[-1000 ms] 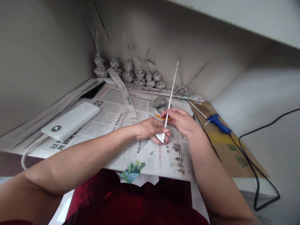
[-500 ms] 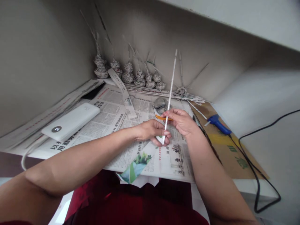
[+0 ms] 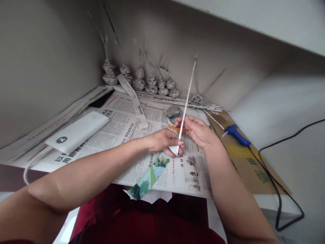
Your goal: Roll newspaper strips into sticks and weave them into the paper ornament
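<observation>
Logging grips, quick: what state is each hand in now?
Left hand: closed, holding the rolled paper tube near its lower end.
Right hand: partly curled at the tube; grip can't be told.

deep red clothes (image 3: 147,223) at the near edge, kinda going black in the shadowy bits, bare left forearm (image 3: 83,176) and right forearm (image 3: 233,189), left hand (image 3: 164,140) and right hand (image 3: 199,131) bare too

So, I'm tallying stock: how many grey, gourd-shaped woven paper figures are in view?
6, in a row along the back wall, left to right: first figure, second figure, third figure, fourth figure, fifth figure, sixth figure. Others may be hidden behind them.
</observation>
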Action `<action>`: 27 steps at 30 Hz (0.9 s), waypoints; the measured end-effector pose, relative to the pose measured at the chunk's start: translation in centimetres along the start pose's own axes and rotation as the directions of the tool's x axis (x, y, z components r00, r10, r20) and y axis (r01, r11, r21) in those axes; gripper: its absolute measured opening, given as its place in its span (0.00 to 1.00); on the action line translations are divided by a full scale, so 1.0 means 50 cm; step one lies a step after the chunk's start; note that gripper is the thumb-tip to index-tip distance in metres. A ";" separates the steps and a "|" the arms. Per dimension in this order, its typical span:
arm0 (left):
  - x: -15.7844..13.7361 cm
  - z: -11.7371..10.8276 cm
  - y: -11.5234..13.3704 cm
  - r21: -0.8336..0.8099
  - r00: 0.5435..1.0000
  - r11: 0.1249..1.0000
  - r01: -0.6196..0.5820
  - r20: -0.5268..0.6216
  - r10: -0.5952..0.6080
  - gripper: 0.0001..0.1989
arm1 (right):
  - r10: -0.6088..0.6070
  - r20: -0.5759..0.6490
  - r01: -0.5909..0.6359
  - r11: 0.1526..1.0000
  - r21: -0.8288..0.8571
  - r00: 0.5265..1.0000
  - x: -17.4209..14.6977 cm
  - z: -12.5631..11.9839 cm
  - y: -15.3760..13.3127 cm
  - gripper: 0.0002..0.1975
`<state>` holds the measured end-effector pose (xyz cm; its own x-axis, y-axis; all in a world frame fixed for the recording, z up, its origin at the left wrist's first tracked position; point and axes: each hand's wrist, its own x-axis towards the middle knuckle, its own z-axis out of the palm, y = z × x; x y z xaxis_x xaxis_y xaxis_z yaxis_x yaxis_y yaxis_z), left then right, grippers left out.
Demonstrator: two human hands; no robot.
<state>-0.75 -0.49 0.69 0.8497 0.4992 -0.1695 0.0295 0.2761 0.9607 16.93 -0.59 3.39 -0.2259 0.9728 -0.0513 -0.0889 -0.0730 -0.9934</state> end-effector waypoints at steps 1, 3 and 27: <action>0.000 -0.001 -0.001 -0.005 1.000 1.000 -0.008 0.002 0.008 0.18 | 0.009 0.029 -0.009 1.000 -0.017 1.000 -0.001 0.000 -0.001 0.14; 0.001 -0.001 -0.002 -0.011 1.000 1.000 -0.005 0.006 0.005 0.18 | 0.006 0.012 -0.006 0.999 -0.045 1.000 -0.001 0.001 0.000 0.12; 0.002 -0.003 -0.002 0.034 1.000 0.999 0.000 -0.007 0.000 0.16 | -0.039 -0.024 0.032 0.966 -0.257 0.999 -0.007 0.002 -0.010 0.16</action>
<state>-0.74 -0.32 0.53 0.8461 0.5049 -0.1706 0.0473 0.2475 0.9677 16.97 -0.93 3.91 -0.1986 0.9800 -0.0146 0.1560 0.0169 -0.9876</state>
